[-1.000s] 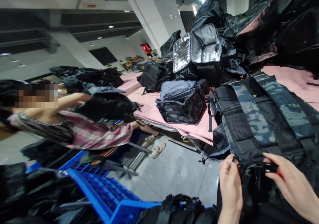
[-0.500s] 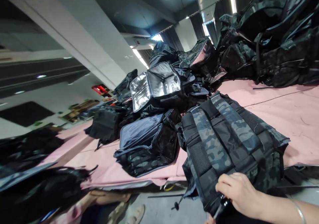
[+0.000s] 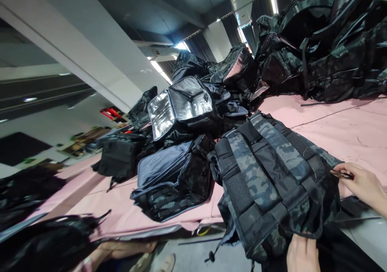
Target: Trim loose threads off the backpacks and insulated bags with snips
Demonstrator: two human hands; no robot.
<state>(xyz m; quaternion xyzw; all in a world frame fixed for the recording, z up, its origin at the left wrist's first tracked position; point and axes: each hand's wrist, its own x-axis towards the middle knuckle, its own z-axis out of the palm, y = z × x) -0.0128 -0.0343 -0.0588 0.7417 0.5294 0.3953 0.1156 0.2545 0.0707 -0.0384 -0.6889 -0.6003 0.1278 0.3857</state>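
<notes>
A dark camouflage backpack [image 3: 272, 175] lies with its shoulder straps facing up at the front of the pink-covered table, its lower end overhanging the edge. My left hand [image 3: 303, 254] is closed on the backpack's near end, by a black webbing loop; its fingertips are partly hidden under the fabric. At the bag's right edge, my right hand [image 3: 361, 181] grips small dark snips [image 3: 344, 175], their tip close to the fabric. A cord with a black toggle [image 3: 211, 257] dangles from the bag's left side.
Left of the backpack sits an open bag with grey lining [image 3: 166, 163]. Behind it stands an open silver-lined bag [image 3: 190, 102]. More bags [image 3: 338, 70] are heaped on the pink table [image 3: 356, 123]. Another person's arm [image 3: 121, 248] shows at lower left beside a dark bag [image 3: 51, 239].
My right hand has moved from the backpack's near left corner to its right edge with the snips. My left hand has come further into view and shifted right along the near end.
</notes>
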